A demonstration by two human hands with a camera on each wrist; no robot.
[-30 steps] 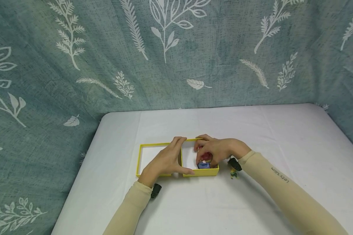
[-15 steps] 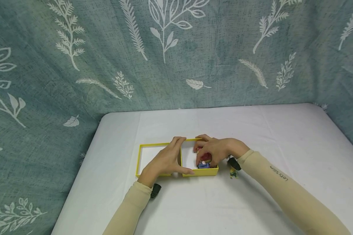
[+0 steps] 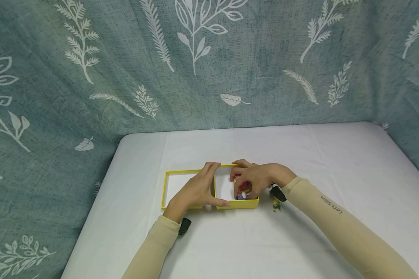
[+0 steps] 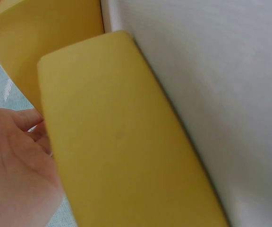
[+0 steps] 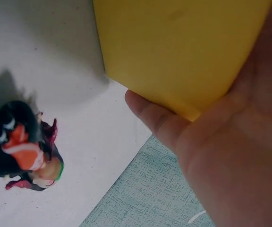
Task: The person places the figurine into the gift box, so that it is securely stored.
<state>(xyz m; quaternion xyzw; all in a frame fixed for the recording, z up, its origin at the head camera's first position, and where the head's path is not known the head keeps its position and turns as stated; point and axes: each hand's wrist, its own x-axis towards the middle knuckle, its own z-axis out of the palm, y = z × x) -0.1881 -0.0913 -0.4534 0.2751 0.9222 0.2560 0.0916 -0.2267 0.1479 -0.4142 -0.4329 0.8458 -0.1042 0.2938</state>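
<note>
Right yellow box [image 3: 236, 205] gripped on a white table [image 3: 216, 248], nearer its left edge.
The white table stretches nearward and out to its right edge, past a small green figure [image 3: 277, 206]. Thumb at near rim, fingers at far, the left hand [image 3: 196, 191] grips the right yellow box, beside the left yellow box [image 3: 164, 190]; the right hand [image 3: 257, 177] curls its fingers round a blue figure [image 3: 242, 197] inside. A leaf-print curtain [image 3: 192, 100] hangs beyond the far edge.

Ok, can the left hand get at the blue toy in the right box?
Probably not: the right hand arches over the blue toy, and the left hand is holding the right box.
</note>
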